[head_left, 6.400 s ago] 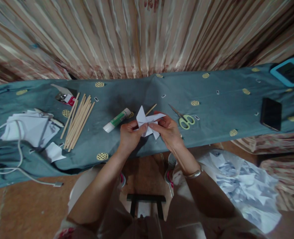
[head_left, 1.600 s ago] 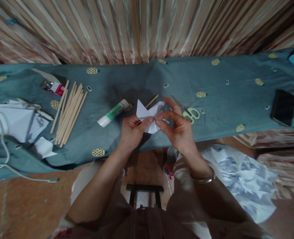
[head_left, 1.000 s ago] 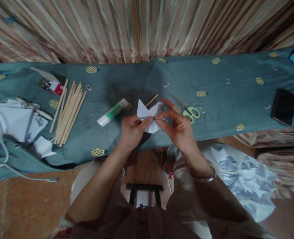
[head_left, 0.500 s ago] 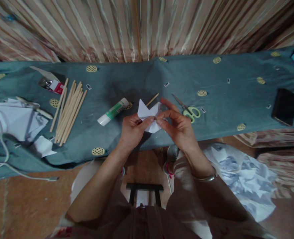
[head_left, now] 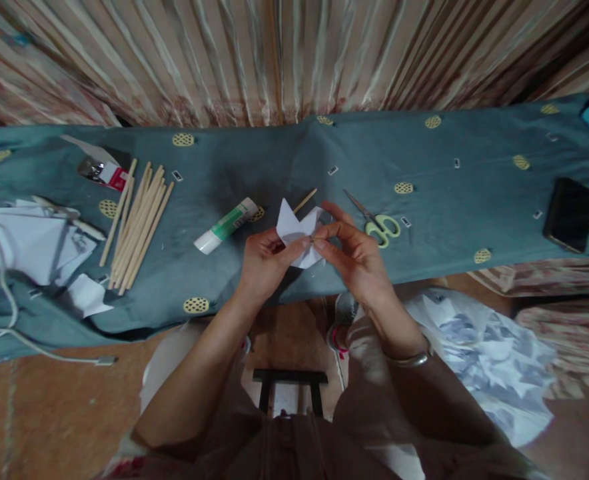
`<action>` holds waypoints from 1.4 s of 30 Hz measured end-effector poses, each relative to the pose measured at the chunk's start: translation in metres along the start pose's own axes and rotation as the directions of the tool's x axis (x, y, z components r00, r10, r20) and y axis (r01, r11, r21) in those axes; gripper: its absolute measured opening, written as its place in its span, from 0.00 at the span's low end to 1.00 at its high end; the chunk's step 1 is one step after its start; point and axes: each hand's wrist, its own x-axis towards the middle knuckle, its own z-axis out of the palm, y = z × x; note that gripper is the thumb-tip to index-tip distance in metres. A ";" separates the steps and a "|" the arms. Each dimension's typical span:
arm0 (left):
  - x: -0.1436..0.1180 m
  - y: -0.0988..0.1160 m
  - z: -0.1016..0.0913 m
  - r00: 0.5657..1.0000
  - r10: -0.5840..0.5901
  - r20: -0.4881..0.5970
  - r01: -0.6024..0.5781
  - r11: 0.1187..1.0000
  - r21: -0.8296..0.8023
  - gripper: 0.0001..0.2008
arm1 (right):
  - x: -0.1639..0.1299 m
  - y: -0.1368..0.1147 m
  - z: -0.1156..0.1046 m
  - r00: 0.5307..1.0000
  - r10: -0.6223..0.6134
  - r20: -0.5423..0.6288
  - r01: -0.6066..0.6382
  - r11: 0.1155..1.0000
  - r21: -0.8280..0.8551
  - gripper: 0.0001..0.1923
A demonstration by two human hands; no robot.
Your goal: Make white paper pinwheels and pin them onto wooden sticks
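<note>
A white paper pinwheel [head_left: 288,223] with pointed folded blades is held over the near edge of the table. My left hand [head_left: 266,263] is closed on its left side, thumb pressed near the centre. From the right, my right hand [head_left: 358,257] pinches a tiny brownish pin [head_left: 312,240] at the middle of the paper; the fingertips partly hide it. Just behind the pinwheel a thin wooden stick [head_left: 306,199] shows, its lower end hidden by the paper. Green-handled scissors [head_left: 382,229] lie to the right of my right hand, and a glue stick [head_left: 226,225] lies left of my left hand.
Several wooden sticks [head_left: 139,230] lie at the left beside an opened small box [head_left: 105,171], a paper stack [head_left: 29,243] and a white cable [head_left: 7,293]. A black phone [head_left: 570,213] is at the right. Below it, a bag of white paper pieces [head_left: 489,360] stands near my leg.
Almost nothing differs. My right hand has shifted very slightly left, with its fingers still at the pinwheel's centre; the whole view has moved a little.
</note>
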 end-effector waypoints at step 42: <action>0.000 -0.004 -0.009 0.984 -0.171 0.048 0.172 0.985 -0.008 0.13 | 0.004 0.001 0.005 0.943 0.330 0.050 -0.326 0.881 0.344 0.13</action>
